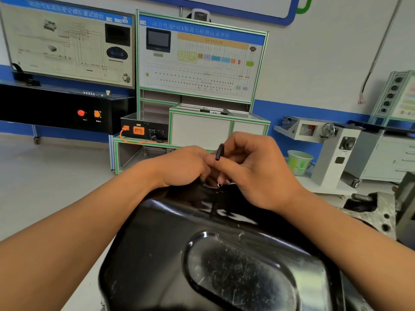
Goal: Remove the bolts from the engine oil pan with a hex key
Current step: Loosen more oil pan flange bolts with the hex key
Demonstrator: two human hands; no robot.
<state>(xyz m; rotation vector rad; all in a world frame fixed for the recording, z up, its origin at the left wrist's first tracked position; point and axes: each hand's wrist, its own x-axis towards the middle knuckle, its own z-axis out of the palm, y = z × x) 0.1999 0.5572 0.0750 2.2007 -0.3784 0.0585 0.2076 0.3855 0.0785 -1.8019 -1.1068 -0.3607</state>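
Oil pan (170, 239) 1; hex key (219, 152) 1, right hand (256, 173) pinching; left hand (184, 168) grip unclear

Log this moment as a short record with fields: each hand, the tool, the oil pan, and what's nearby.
left hand: fingers curled at the pan's far edge, against the right hand; what they hold is hidden
right hand: grips the hex key
hex key: black, one end sticking up between the hands; working tip hidden
oil pan: black, glossy, scratched, in the foreground
nearby: green bucket on the floor, to the right
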